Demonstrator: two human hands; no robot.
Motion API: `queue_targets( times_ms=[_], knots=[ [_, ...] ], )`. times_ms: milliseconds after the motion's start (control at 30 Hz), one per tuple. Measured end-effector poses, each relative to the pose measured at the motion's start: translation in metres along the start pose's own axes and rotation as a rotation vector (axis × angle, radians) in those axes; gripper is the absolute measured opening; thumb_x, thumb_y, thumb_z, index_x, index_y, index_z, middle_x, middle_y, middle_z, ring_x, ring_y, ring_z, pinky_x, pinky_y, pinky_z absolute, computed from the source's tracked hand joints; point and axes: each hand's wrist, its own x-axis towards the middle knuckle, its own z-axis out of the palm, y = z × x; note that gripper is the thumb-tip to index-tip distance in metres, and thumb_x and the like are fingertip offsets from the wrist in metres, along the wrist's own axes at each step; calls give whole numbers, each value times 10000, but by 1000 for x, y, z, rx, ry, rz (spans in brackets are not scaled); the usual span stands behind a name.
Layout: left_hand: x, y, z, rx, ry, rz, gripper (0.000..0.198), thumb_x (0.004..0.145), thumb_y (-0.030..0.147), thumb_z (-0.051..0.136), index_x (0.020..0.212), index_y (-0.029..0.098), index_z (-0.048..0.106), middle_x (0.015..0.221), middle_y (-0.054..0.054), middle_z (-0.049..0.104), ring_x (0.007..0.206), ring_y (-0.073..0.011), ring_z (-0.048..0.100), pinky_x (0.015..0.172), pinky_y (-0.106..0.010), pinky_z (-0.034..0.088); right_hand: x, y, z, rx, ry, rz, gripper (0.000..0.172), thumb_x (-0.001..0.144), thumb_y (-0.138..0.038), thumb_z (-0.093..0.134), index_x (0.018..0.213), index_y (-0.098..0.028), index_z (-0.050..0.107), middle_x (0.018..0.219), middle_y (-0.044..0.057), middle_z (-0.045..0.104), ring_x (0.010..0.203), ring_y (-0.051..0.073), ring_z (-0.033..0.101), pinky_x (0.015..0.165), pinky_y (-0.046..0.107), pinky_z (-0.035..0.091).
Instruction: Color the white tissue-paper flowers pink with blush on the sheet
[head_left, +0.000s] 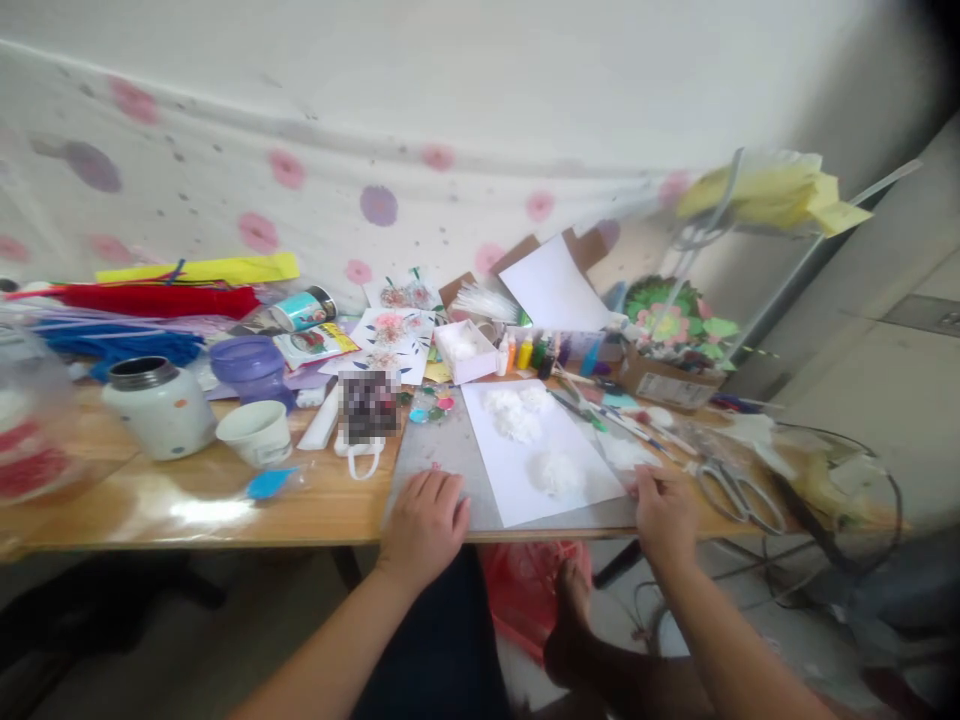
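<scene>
A sheet of white paper lies slanted on a grey board at the table's front. On the paper sit two fluffy white clumps, the upper clump larger than the lower clump. My left hand rests palm down on the board's front left edge, left of the paper, fingers slightly bent and holding nothing. At the paper's lower right corner, my right hand has its fingers closed together. Whatever is between those fingertips, if anything, is too small to make out.
Scissors and several brushes lie to the right. Behind the paper stand a white box and paint bottles. Leftward are a paper cup, a white jar and a purple container.
</scene>
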Motion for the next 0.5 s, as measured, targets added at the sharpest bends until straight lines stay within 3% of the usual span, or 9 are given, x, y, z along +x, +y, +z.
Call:
queue_targets(
  times_ms=[267,500],
  knots=[
    [0,2,-2,16,-14,-33,101,830,180,539,923,185,578,858,-78,628,888,-259,580,823,-431,509,6,2,-2,-93,-77,81,341,728,-480,467,642,-186,616,649,92,648,683,263,586,680,376,399],
    [-2,-1,-2,-33,-47,-40,127,843,171,531,961,179,576,934,-94,641,987,-273,586,873,-449,503,9,-6,-14,90,-180,61,318,670,-480,521,610,-180,608,547,63,611,575,218,553,607,347,396]
  ],
)
